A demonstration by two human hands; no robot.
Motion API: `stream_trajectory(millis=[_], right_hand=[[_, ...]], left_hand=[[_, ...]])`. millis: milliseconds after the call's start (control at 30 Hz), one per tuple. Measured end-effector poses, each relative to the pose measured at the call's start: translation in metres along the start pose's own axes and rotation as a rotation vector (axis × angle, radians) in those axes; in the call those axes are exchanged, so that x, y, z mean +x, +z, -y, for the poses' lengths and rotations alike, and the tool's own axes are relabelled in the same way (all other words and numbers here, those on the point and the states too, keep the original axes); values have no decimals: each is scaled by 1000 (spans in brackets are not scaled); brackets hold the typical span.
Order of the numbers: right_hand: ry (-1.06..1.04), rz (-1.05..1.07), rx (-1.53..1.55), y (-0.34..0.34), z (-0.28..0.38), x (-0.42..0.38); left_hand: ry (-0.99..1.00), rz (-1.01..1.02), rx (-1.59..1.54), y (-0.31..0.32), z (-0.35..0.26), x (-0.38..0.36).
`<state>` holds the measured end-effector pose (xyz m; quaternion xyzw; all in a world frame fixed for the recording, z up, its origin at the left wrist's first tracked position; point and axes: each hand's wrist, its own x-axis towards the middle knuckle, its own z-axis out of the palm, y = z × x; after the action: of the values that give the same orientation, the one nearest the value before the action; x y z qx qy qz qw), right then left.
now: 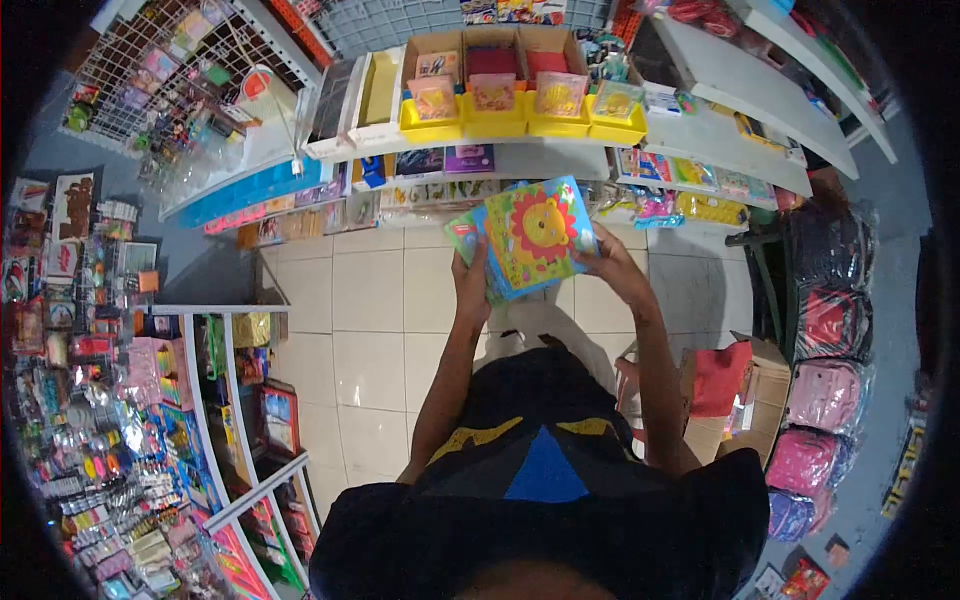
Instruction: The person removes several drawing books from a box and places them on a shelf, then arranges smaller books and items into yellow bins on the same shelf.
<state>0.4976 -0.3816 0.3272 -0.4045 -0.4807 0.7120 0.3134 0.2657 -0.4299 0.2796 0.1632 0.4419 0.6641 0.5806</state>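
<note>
Both hands hold a thin, square lion picture book (543,232) out in front of my body, above the tiled floor. Its blue and yellow cover shows a lion with a red mane. At least one more colourful flat piece pokes out beneath it at the left. My left hand (472,283) grips the left edge, thumb up on the cover side. At the lower right edge, my right hand (614,266) is closed on the book with the thumb near the cover. The fingers under the book are hidden.
Ahead stands a shelf (540,152) with yellow bins (495,115) of small packets. Racks of stationery (100,430) line the left. Plastic-wrapped backpacks (828,392) stack at the right. An open cardboard box (765,385) sits on the floor by my right side.
</note>
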Motion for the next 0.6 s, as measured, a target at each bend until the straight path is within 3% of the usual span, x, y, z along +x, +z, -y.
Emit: stream_trajectory(millis=[133, 333, 567, 600], right_hand=[[34, 50, -156, -11, 10, 33], [86, 81, -141, -31, 24, 81], [44, -145, -20, -41, 26, 152], [20, -177, 130, -43, 22, 163]], left_hand=[[-27, -37, -4, 4, -4, 27], [-30, -89, 128, 26, -21, 67], [69, -111, 1, 38, -28, 128], [93, -97, -15, 35, -32, 137]])
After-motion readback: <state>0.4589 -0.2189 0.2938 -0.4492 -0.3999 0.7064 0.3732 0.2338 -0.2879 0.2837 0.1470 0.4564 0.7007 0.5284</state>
